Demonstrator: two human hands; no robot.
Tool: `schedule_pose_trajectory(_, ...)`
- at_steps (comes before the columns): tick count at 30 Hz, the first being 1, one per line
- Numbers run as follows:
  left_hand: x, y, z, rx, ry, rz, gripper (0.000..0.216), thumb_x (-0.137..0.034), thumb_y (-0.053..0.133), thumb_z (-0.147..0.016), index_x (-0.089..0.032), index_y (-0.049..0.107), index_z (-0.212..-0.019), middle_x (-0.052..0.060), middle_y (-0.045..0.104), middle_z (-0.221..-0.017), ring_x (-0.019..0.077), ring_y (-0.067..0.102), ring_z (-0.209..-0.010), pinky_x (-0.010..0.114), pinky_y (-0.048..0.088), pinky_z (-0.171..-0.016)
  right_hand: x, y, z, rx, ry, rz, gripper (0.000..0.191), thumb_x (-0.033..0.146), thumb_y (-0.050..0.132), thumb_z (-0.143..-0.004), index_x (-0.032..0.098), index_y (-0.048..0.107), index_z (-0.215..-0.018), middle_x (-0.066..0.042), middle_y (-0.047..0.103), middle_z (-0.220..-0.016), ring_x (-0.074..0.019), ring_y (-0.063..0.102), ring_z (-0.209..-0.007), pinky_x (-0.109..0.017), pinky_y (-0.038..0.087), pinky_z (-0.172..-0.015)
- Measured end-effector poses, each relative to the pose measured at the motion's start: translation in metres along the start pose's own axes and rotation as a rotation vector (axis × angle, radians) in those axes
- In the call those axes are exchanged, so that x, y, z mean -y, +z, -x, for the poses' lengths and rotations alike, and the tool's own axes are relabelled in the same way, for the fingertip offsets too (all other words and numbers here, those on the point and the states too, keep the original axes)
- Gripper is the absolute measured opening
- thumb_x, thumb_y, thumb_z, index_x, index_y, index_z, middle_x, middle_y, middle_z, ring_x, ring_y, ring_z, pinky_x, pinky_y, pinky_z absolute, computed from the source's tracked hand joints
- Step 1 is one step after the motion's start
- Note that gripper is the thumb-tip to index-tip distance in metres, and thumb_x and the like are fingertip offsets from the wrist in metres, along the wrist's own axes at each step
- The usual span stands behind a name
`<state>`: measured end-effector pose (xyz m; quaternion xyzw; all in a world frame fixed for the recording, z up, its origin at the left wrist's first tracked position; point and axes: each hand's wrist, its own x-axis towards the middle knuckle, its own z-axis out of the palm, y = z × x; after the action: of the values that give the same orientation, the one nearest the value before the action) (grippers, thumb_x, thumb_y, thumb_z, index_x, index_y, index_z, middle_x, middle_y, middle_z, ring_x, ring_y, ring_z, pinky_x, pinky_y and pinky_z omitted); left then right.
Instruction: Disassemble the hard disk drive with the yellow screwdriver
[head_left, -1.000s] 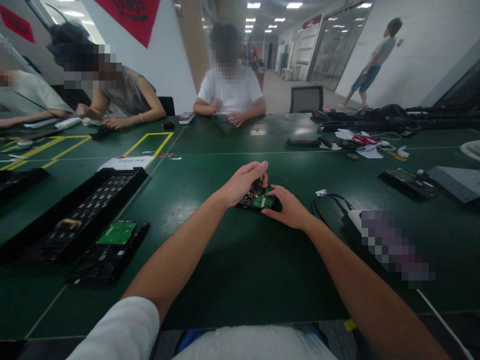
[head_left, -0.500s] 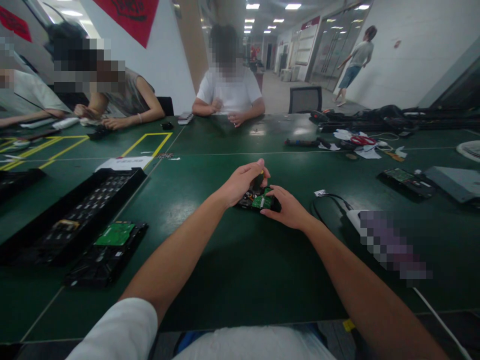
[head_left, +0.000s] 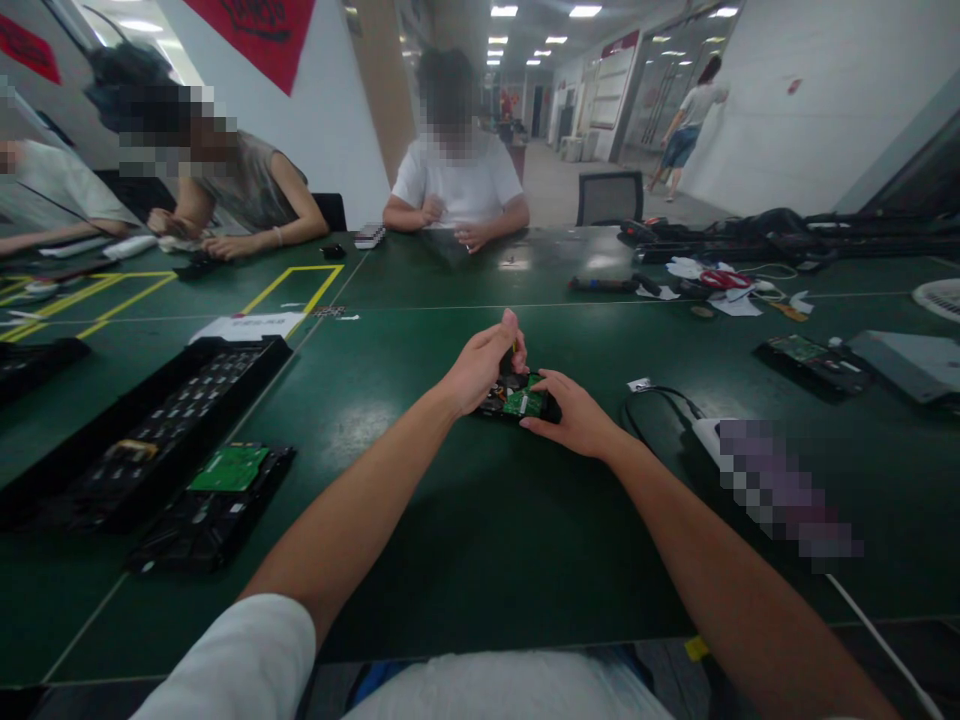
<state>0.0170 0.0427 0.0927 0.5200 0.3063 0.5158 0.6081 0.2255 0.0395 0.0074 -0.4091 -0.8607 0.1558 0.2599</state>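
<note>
In the head view, my left hand (head_left: 484,362) is closed around the upright, dark-and-yellow handle of what looks like a screwdriver (head_left: 514,355). Its tip is hidden behind my fingers, over the left part of a black hard drive (head_left: 523,402) with a green circuit board. My right hand (head_left: 576,415) grips the drive's right end, thumb at the near edge and fingers on top. The drive lies flat on the green table (head_left: 480,540). Part of it is covered by both hands.
On the left are a long black tray (head_left: 169,420) and another drive with a green board (head_left: 217,500). A white power bank-like device (head_left: 750,480) with cables lies right. Farther right are a third drive (head_left: 814,365) and a grey box (head_left: 911,365). Several people sit across the table.
My left hand has shifted slightly left and turned, its fingers closer around the tool. My right hand and the drive stay in place. A person in the background has walked farther away.
</note>
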Motion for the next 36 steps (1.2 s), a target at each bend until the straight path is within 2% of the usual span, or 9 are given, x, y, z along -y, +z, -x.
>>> schedule_pose_trajectory(4, 0.001, -0.001, -0.002, -0.045, 0.013, 0.023, 0.063, -0.081, 0.055, -0.083, -0.019, 0.054, -0.074, -0.002, 0.049, -0.062, 0.0116, 0.051, -0.06, 0.029, 0.048, -0.067, -0.003, 0.003, 0.001, -0.013, 0.004, 0.021, 0.055, 0.057, 0.076, -0.086, 0.026, 0.06, -0.129, -0.015, 0.053, -0.15, -0.035, 0.046, -0.145, -0.061, 0.038, -0.117)
schedule_pose_trajectory(11, 0.0, -0.001, -0.003, -0.022, 0.04, 0.064, 0.062, -0.08, 0.058, -0.082, -0.018, 0.055, -0.074, -0.002, 0.049, -0.061, 0.0108, 0.051, -0.058, 0.027, 0.049, -0.065, -0.003, 0.003, 0.0, -0.017, 0.002, 0.01, 0.065, 0.057, 0.074, -0.087, 0.023, 0.055, -0.139, -0.017, 0.051, -0.15, -0.0356, 0.047, -0.143, -0.06, 0.038, -0.117)
schedule_pose_trajectory(16, -0.005, -0.001, -0.003, -0.059, 0.03, 0.017, 0.062, -0.079, 0.058, -0.083, -0.019, 0.053, -0.073, -0.003, 0.048, -0.061, 0.0101, 0.051, -0.058, 0.027, 0.05, -0.066, -0.002, 0.003, 0.0, -0.028, -0.001, -0.005, 0.07, 0.06, 0.075, -0.084, 0.023, 0.054, -0.14, -0.018, 0.051, -0.148, -0.0363, 0.046, -0.142, -0.058, 0.04, -0.116)
schedule_pose_trajectory(19, -0.01, -0.006, -0.002, -0.052, 0.082, -0.051, 0.056, -0.072, 0.066, -0.083, -0.019, 0.052, -0.073, -0.003, 0.048, -0.062, 0.0089, 0.048, -0.057, 0.026, 0.049, -0.066, -0.003, 0.002, 0.0, -0.054, 0.005, -0.009, 0.074, 0.061, 0.073, -0.086, 0.022, 0.049, -0.145, -0.017, 0.05, -0.148, -0.0347, 0.047, -0.141, -0.055, 0.04, -0.117)
schedule_pose_trajectory(23, -0.019, -0.015, 0.003, 0.02, 0.116, -0.272, 0.045, -0.057, 0.075, -0.083, -0.019, 0.053, -0.074, -0.006, 0.044, -0.058, 0.0072, 0.041, -0.052, 0.023, 0.038, -0.056, -0.01, -0.002, -0.002, -0.176, 0.078, 0.05, 0.057, 0.051, 0.059, -0.098, 0.02, 0.049, -0.145, -0.016, 0.055, -0.144, -0.0319, 0.052, -0.135, -0.05, 0.043, -0.114)
schedule_pose_trajectory(25, -0.024, -0.02, 0.005, 0.092, 0.073, -0.446, 0.041, -0.056, 0.074, -0.083, -0.018, 0.058, -0.078, -0.006, 0.046, -0.057, 0.0074, 0.041, -0.052, 0.023, 0.034, -0.054, -0.016, -0.007, -0.003, -0.241, 0.152, 0.119, 0.043, 0.041, 0.054, -0.101, 0.017, 0.057, -0.136, -0.017, 0.06, -0.134, -0.0313, 0.059, -0.124, -0.048, 0.047, -0.107)
schedule_pose_trajectory(28, -0.029, -0.025, 0.007, 0.151, 0.077, -0.731, 0.04, -0.055, 0.072, -0.084, -0.016, 0.066, -0.081, -0.001, 0.06, -0.067, 0.0098, 0.051, -0.06, 0.024, 0.038, -0.058, -0.028, -0.014, -0.004, -0.281, 0.311, 0.228, 0.026, 0.027, 0.052, -0.098, 0.016, 0.068, -0.115, -0.016, 0.067, -0.115, -0.0282, 0.066, -0.102, -0.043, 0.052, -0.092)
schedule_pose_trajectory(32, -0.03, -0.034, 0.003, 0.188, 0.008, -0.963, 0.036, -0.051, 0.068, -0.087, -0.016, 0.074, -0.092, 0.004, 0.071, -0.079, 0.0138, 0.061, -0.068, 0.026, 0.044, -0.063, -0.04, -0.017, -0.002, -0.193, 0.412, 0.306, 0.02, 0.024, 0.055, -0.096, 0.017, 0.072, -0.105, -0.011, 0.07, -0.1, -0.0248, 0.066, -0.09, -0.038, 0.05, -0.083)
schedule_pose_trajectory(36, -0.029, -0.04, 0.001, 0.181, -0.087, -0.966, 0.035, -0.047, 0.065, -0.089, -0.016, 0.074, -0.102, 0.004, 0.071, -0.076, 0.0129, 0.058, -0.058, 0.027, 0.043, -0.057, -0.041, -0.013, -0.001, -0.075, 0.401, 0.304, 0.02, 0.034, 0.062, -0.096, 0.02, 0.073, -0.104, -0.009, 0.071, -0.098, -0.0219, 0.065, -0.085, -0.034, 0.047, -0.076)
